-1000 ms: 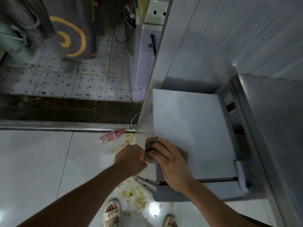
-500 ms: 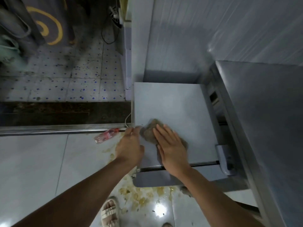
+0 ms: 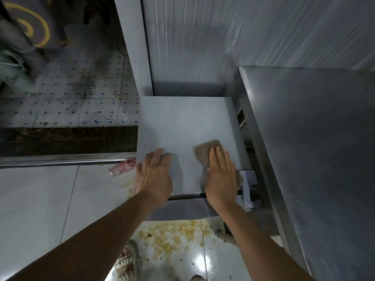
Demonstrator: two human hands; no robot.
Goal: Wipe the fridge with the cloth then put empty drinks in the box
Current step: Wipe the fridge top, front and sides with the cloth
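Fridge: one low grey fridge (image 3: pixel 182 126), seen from above; its flat top is the landmark for every line below.
Hands: two, well apart, both laid flat with straight fingers on the fridge top.
Left hand: one left hand (image 3: pixel 153 175) at the near left corner of the fridge top, palm down, holding nothing.
Right hand: one right hand (image 3: pixel 222 177) near the right edge of the fridge top, pressing the cloth flat.
Cloth: one brown cloth (image 3: pixel 205 150) on the fridge top, partly under the right hand, its far end showing beyond the fingertips.
Drinks: one plastic bottle (image 3: pixel 121 167) with a pink label, lying on the floor just left of the fridge.
Spill: one yellowish patch of scraps (image 3: pixel 170 238) on the floor in front of the fridge.
Counter: one steel counter (image 3: pixel 314 149) right of the fridge.
Feet: two, sandalled, in front of the fridge.
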